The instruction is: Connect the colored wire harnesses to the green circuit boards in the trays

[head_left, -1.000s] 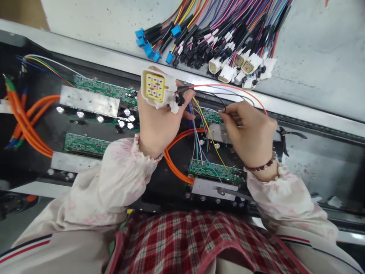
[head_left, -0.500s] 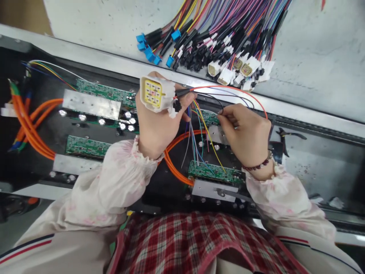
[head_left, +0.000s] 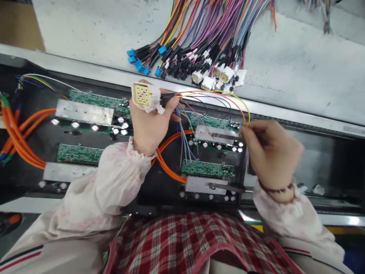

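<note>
The left hand (head_left: 151,127) is curled closed, thumb against fingers at the black sleeve (head_left: 169,97) just behind the white connector (head_left: 142,95), which sits above the knuckles with its yellow face turned outward; gripping there probably steadies the connector and gathers the wires at their root. The right hand (head_left: 270,152), out to the right, pinches the yellow wire (head_left: 242,99) with thumb and forefinger, its other fingers curled in; the orange-red wire (head_left: 237,105) runs to the same pinch, though whether it is clasped too I cannot tell. Both wires arch between the 2 hands, likely held apart from the rest so each can be told by colour. The other loose wires (head_left: 184,137) hang beneath the left hand over the lower circuit board (head_left: 208,169), while a pile of harnesses (head_left: 196,57) lies on the pale surface beyond
</note>
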Action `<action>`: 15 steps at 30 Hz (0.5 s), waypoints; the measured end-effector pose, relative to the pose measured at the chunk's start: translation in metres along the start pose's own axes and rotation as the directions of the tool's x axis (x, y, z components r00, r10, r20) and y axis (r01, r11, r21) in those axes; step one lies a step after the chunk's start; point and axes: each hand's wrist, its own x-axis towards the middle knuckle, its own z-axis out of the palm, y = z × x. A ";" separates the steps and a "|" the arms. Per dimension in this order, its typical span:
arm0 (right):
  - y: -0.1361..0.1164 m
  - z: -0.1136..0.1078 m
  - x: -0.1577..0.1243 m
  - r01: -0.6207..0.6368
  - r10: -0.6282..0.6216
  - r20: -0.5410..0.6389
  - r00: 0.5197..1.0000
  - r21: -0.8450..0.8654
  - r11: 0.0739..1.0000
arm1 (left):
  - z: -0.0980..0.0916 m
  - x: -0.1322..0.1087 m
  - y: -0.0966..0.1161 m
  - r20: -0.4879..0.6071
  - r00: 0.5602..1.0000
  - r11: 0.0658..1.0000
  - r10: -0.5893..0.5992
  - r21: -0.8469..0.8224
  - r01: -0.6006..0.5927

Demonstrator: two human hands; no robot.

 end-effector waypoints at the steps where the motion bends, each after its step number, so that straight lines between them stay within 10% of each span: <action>1: 0.008 0.004 0.008 -0.019 0.019 -0.022 1.000 -0.015 1.000 | -0.001 0.000 0.000 0.005 1.000 1.000 0.000 0.000 0.000; 15: 0.038 0.032 0.013 -0.085 0.084 0.021 0.996 0.023 0.996 | 0.000 -0.001 0.003 -0.001 0.999 0.999 -0.050 0.006 0.050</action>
